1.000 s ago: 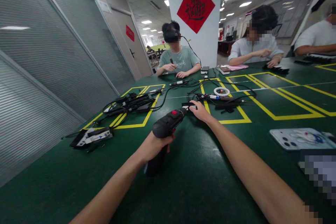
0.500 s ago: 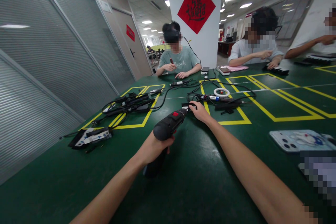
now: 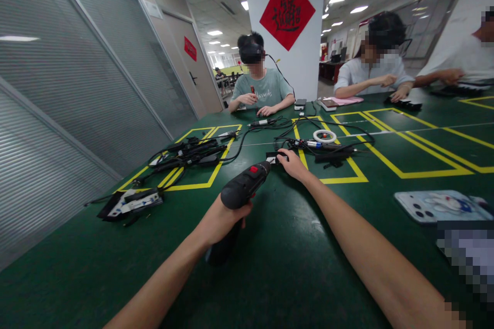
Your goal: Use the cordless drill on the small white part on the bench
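My left hand (image 3: 226,218) is wrapped round the grip of a black cordless drill (image 3: 243,186) with a red switch on top. The drill points away from me, its nose close to a small black part (image 3: 272,156) with a light face. Whether the tip touches that part I cannot tell. My right hand (image 3: 291,163) grips the part's right end against the green table (image 3: 293,247), thumb and fingers closed on it. What the part is does not show clearly.
Black cables and tools (image 3: 189,154) lie left of centre, with a bundle of black and white parts (image 3: 131,203) nearer me. A white ring (image 3: 324,136) and a soldering iron (image 3: 309,144) are beyond my right hand. A phone (image 3: 440,205) lies right. Co-workers sit opposite.
The rear of the drill has shifted slightly left and towards me with my left hand. My right hand stays on the small part. The whole view has moved a little.
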